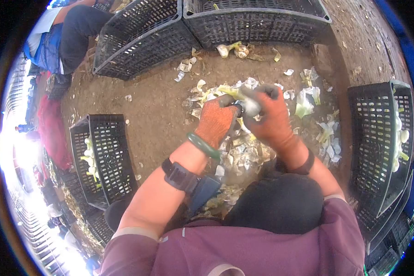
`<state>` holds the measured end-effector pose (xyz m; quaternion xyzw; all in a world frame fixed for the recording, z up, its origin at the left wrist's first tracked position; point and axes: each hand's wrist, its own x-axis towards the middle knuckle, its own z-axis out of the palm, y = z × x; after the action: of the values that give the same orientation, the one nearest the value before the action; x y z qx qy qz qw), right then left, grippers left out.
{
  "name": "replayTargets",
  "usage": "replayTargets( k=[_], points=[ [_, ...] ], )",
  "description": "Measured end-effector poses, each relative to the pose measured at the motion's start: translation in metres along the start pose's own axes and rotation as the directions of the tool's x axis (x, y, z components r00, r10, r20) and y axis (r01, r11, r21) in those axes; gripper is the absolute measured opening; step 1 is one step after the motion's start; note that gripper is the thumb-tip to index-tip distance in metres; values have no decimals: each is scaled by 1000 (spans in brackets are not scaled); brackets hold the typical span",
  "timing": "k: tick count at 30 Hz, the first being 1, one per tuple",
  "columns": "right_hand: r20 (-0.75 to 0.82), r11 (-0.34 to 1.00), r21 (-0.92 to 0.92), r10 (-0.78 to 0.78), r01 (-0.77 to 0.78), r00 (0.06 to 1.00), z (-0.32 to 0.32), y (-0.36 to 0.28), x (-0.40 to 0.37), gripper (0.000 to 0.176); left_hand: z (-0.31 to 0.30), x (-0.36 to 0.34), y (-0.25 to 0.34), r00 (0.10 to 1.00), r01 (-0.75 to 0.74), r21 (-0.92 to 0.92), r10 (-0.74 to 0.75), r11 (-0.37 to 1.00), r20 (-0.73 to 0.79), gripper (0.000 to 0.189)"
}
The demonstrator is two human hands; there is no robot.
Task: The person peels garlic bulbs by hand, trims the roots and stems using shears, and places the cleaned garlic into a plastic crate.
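Both hands wear orange gloves with dark finger areas and meet in front of me over the dirt floor. Between them is a whitish garlic bulb [250, 107], slightly blurred, its pale green stem [230, 91] pointing up and left. My left hand [217, 120] is closed at the bulb's left side, near the stem; a small dark shape by its fingertips cannot be made out. Curled around the bulb's right side is my right hand [270, 117]. Beneath the hands lies a scatter of garlic skins [244, 154].
Black plastic crates [257, 26] stand along the far side. A left crate [110, 152] and a right crate [370, 138] hold garlic bulbs. Loose garlic [223, 50] lies by the far crates. Another person's leg [78, 34] shows at upper left.
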<state>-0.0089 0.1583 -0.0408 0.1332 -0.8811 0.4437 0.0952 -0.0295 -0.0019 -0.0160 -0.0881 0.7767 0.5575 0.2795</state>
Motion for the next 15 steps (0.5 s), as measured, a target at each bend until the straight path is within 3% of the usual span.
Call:
replayTargets(
  k=[1, 2, 3, 7, 9, 10, 11, 12, 13, 14, 15],
  points=[
    [54, 948, 271, 160, -169, 986, -1, 4, -1, 53, -2, -3, 1, 999, 44, -89, -42, 995, 21, 19],
    [145, 797, 507, 296, -328, 944, -2, 7, -1, 54, -4, -4, 1, 996, 86, -174, -79, 981, 49, 20],
    [227, 706, 575, 348, -414, 910, -5, 5, 0, 59, -7, -6, -2, 999, 6, -192, 3, 981, 47, 23],
    [201, 806, 508, 231, -303, 952, -1, 3, -9, 61, -18, -16, -6, 998, 1, -105, 5, 994, 60, 24],
    [341, 484, 757, 280, -439, 897, -4, 1, -6, 59, -24, -18, -7, 996, 25, -55, -20, 998, 91, 25],
    [411, 289, 826, 281, -485, 867, -7, 1, -3, 58, -25, -17, -10, 993, -106, 89, 101, 990, 57, 25],
    [447, 296, 799, 288, -523, 847, -11, 3, -4, 42, -25, -16, -13, 975, -219, 241, 221, 946, 22, 26],
    [458, 402, 750, 260, -526, 850, -11, 6, -3, 38, -25, -15, -25, 881, -412, 505, 472, 758, 9, 27],
    [469, 503, 691, 235, -520, 851, -9, 11, -3, 35, -23, -15, -28, 725, -514, 721, 685, 466, 74, 28],
    [515, 210, 816, 157, -538, 842, 4, 26, -8, 35, -17, -12, -28, 730, -513, 695, 682, 504, 44, 28],
    [557, -152, 826, 78, -543, 827, 18, 42, -13, 38, -7, -8, -22, 735, -511, 668, 677, 541, 15, 28]
  ],
)
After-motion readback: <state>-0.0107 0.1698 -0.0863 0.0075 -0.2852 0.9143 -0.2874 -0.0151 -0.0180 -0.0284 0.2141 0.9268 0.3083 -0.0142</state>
